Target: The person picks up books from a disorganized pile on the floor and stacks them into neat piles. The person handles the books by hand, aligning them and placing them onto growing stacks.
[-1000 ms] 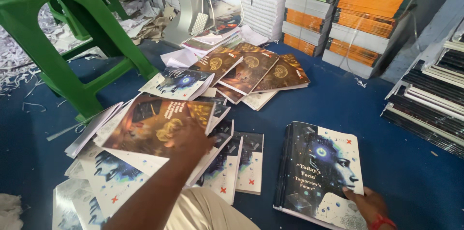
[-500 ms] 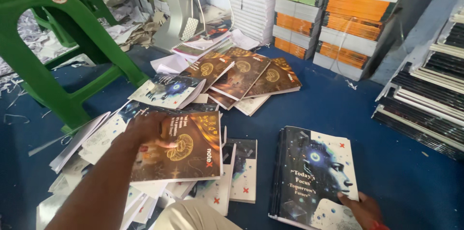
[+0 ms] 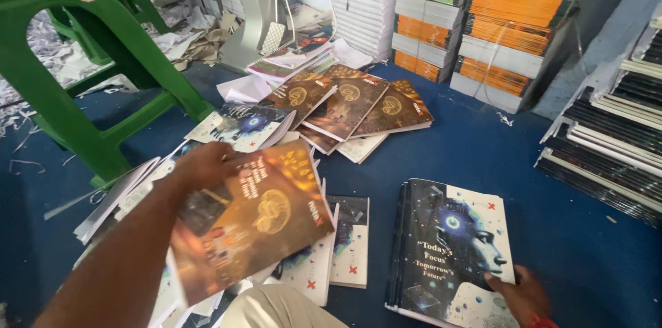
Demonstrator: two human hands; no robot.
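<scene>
Fingers of my left hand (image 3: 203,166) grip a glossy brown-and-gold notebook (image 3: 252,214) lifted just left of the dark blue face-cover notebook stack (image 3: 452,249) on the blue floor (image 3: 483,149), whose near corner my right hand (image 3: 520,293) presses, fingers spread.

The left hand (image 3: 200,168) grips a brown glossy notebook (image 3: 252,221) by its upper edge, lifted above scattered notebooks (image 3: 348,100) on the blue floor (image 3: 483,156). The right hand (image 3: 524,293) presses a stack of dark-covered notebooks (image 3: 448,252) (near corner).
</scene>
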